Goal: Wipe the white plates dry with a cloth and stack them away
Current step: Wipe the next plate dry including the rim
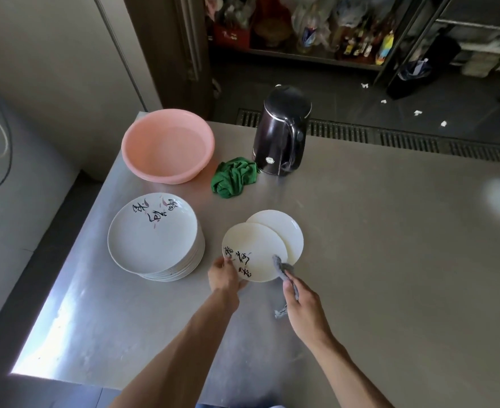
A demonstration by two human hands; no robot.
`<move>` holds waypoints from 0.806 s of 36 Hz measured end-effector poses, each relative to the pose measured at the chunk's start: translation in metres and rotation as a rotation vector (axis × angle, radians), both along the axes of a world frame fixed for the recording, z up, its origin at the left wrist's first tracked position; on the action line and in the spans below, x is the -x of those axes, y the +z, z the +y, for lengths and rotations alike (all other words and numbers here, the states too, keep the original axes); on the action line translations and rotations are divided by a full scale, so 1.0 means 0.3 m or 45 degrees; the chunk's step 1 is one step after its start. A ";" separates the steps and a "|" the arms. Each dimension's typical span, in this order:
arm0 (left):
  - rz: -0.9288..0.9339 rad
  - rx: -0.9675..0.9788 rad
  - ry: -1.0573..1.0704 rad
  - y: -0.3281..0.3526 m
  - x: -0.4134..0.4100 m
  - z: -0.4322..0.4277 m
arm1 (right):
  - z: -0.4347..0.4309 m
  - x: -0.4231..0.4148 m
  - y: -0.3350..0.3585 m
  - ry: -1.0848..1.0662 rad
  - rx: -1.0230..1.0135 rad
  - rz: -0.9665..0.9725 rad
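— Plate (254, 254) with the black brushwork, lower centre of the frame, lifted at a tilt over the steel table (390, 260) and overlapping a second white plate (290, 231) lying just up and right of it.
— Touching that one?
— Hard to tell from this angle.
— Gripped how?
— Pinched at its lower-left rim by the left hand (224, 275), thumb over the face, fingers beneath. Right hand (303, 304) closed round a bunched grey cloth (284, 269), cloth tip pressed to the plate's lower-right edge.
— Lying which way from the grip?
— Up and to the right of the left hand's pinch, left of the cloth. Round, so no long axis to reckon with, only the rim-to-rim line between the two hands.
— Next stroke, then?
— By the look of it, a sweep leftward and upward across the face, toward the pinch, with the left hand bracing against the push. Some risk of levering the plate out of so small a pinch.
— Then where?
— Probably onto the stack of plates (154, 237) at centre left, nearer the left hand, so no crossing of arms.
— Anything else about?
— Pink basin (166, 178), crumpled green rag (234, 176) and dark kettle (281, 134) higher up, well apart from both hands.
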State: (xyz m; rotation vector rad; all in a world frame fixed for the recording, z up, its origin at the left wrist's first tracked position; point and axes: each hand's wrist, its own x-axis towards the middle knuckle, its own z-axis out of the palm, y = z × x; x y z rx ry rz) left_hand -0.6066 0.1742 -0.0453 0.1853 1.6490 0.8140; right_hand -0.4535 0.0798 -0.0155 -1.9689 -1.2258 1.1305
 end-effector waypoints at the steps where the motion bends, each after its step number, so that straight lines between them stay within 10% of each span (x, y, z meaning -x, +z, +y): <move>1: 0.022 0.007 -0.011 -0.009 0.000 0.003 | 0.004 -0.004 0.003 -0.015 0.010 0.025; 29: -0.170 0.079 -0.575 0.055 -0.110 0.061 | 0.085 0.029 -0.020 -0.375 0.069 0.496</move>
